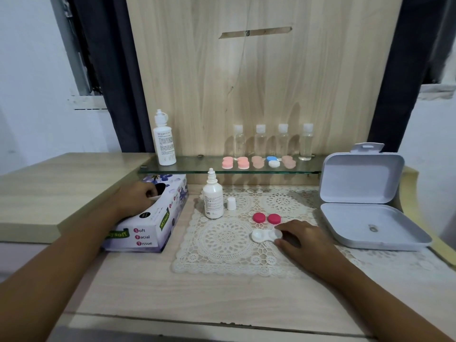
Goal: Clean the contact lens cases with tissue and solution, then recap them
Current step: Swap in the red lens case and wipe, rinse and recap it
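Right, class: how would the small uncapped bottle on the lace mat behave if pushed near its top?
Tall on a narrow base, the solution bottle likely tips rather than slides. Its white cap stands beside it, so liquid may spill.

Pink caps (266,218), white case (264,235), purple-flowered tissue box (158,218)

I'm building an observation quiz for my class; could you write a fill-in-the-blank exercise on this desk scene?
1. The left hand pinches a tissue at the tissue box, while the right hand holds the ____ lens case.
2. ____ pink caps lie off on the lace mat behind that case.
3. On the glass shelf stand ____ clear bottles.
4. The grey box at the right is ____.
Missing words: white; two; four; open.
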The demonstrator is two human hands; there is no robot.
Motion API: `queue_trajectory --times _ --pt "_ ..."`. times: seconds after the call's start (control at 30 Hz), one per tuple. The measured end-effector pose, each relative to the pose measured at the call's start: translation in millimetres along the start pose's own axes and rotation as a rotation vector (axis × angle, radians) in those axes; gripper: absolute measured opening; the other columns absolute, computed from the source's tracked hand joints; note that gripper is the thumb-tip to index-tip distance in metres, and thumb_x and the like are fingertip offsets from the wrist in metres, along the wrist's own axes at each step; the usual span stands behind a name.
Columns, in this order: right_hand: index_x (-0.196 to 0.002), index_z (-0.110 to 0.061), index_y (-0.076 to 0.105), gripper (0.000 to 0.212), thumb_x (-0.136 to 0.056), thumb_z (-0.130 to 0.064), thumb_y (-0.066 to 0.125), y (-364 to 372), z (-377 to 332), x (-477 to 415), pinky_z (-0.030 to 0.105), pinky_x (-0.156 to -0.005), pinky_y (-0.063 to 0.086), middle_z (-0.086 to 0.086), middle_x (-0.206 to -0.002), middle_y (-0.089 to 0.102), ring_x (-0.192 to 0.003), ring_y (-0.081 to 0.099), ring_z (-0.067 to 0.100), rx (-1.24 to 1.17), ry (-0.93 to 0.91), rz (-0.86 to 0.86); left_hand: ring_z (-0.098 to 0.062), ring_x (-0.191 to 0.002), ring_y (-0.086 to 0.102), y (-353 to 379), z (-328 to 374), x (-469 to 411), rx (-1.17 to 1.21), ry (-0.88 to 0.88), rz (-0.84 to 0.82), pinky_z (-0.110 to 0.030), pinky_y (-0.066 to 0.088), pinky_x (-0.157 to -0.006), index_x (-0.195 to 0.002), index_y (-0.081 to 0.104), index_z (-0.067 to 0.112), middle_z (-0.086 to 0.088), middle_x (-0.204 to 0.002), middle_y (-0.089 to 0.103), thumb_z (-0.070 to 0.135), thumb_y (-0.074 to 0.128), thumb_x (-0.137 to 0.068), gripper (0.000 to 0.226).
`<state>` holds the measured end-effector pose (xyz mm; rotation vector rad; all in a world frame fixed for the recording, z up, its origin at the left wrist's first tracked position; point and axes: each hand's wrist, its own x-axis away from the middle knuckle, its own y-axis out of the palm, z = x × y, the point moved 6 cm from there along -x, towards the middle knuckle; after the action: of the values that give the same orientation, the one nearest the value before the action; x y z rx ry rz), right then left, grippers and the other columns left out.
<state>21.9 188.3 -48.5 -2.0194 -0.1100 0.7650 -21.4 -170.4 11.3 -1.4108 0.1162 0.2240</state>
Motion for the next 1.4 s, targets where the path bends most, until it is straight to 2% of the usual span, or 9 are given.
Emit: queue_trajectory --times 0.13,0.33,0.5,0.7,0.87,0.97,1.1,1.27,1.4 --pt "-0.11 -0.021 0.064 0.025 -0.087 -0.03 0.061 -0.8 -0.4 0.3 0.004 -0.07 0.032 -0.005 -0.102 0.065 -0.09 0.051 0.009 0.0 0.002 -0.003 -0.013 -0.082 0.053 -4.4 -1.2 5.1 0.106 -0.012 0.031 -0.025 0.034 -0.066 -0.095 0.069 0.021 0.002 -0.087 0.059 0.031 0.056 -0.092 0.016" --pt "-0.112 -0.021 0.064 0.027 -0.087 -0.03 0.06 -0.6 -0.9 -0.4 0.004 -0.071 0.032 -0.005 -0.103 0.064 -0.088 0.048 0.007 -0.008 0.003 -0.011 -0.017 -0.087 0.059 -12.2 -10.4 8.1 0.257 -0.051 0.137 -0.033 0.047 -0.08 -0.101 0.073 0.026 -0.002 -0.098 0.068 0.031 0.056 -0.092 0.02" --pt "-0.112 -0.02 0.064 0.026 -0.087 -0.029 0.06 -0.9 -1.8 -0.4 0.005 -0.07 0.031 -0.005 -0.103 0.064 -0.088 0.049 0.008 -0.016 0.001 -0.008 -0.027 -0.072 0.055 -28.6 -16.1 9.5 0.569 -0.112 0.36 -0.035 0.046 -0.072 -0.091 0.063 0.014 -0.012 -0.08 0.061 0.025 0.05 -0.094 0.017" --pt "-0.106 -0.022 0.065 0.021 -0.087 -0.029 0.06 -1.0 -1.1 0.0 0.006 -0.069 0.033 -0.005 -0.097 0.065 -0.085 0.05 0.008 -0.026 0.005 0.001 -0.019 -0.07 0.046 -56.0 0.2 16.6 0.825 -0.115 0.519 -0.029 0.037 -0.061 -0.096 0.052 0.013 -0.002 -0.076 0.052 0.026 0.041 -0.098 0.017" --pt "-0.108 -0.022 0.065 0.022 -0.087 -0.03 0.06 -1.6 -2.5 0.4 0.007 -0.068 0.033 -0.006 -0.098 0.064 -0.084 0.049 0.006 -0.02 0.004 -0.002 -0.011 -0.065 0.044 -77.7 26.0 25.6 0.904 -0.016 0.581 -0.029 0.036 -0.059 -0.079 0.043 0.028 0.002 -0.073 0.046 0.033 0.036 -0.099 0.022" --pt "-0.108 -0.021 0.065 0.023 -0.087 -0.029 0.06 -2.0 -3.2 0.4 0.006 -0.069 0.033 -0.005 -0.098 0.064 -0.085 0.049 0.007 -0.024 0.004 -0.002 0.005 -0.057 0.044 -90.4 49.0 37.7 0.947 0.049 0.632 -0.013 0.038 -0.055 -0.078 0.043 0.029 0.007 -0.074 0.046 0.031 0.037 -0.1 0.023" --pt "-0.109 -0.021 0.064 0.023 -0.088 -0.03 0.059 -2.1 -3.5 1.2 0.006 -0.068 0.033 -0.004 -0.098 0.064 -0.085 0.049 0.009 -0.016 0.004 -0.007 0.0 -0.054 0.043 -98.2 78.3 52.1 0.96 0.118 0.545 -0.022 0.036 -0.054 -0.077 0.049 0.023 0.005 -0.069 0.046 0.037 0.045 -0.096 0.024" --pt "-0.108 -0.021 0.064 0.023 -0.088 -0.03 0.058 -2.1 -3.1 1.2 0.009 -0.069 0.033 -0.003 -0.1 0.064 -0.089 0.051 0.011 -0.015 0.011 -0.009 -0.015 -0.058 0.058 -72.9 120.8 70.3 0.866 0.202 0.178 -0.017 0.041 -0.039 -0.089 0.052 0.014 -0.002 -0.077 0.06 0.029 0.06 -0.086 0.016" --pt "-0.108 -0.021 0.064 0.023 -0.088 -0.03 0.058 -2.0 -3.2 1.4 0.008 -0.07 0.032 -0.004 -0.101 0.064 -0.09 0.05 0.01 -0.017 0.012 0.001 -0.013 -0.065 0.056 -30.5 145.1 75.6 0.706 0.309 -0.017 -0.022 0.044 -0.054 -0.085 0.058 0.027 0.005 -0.078 0.061 0.032 0.057 -0.089 0.007"
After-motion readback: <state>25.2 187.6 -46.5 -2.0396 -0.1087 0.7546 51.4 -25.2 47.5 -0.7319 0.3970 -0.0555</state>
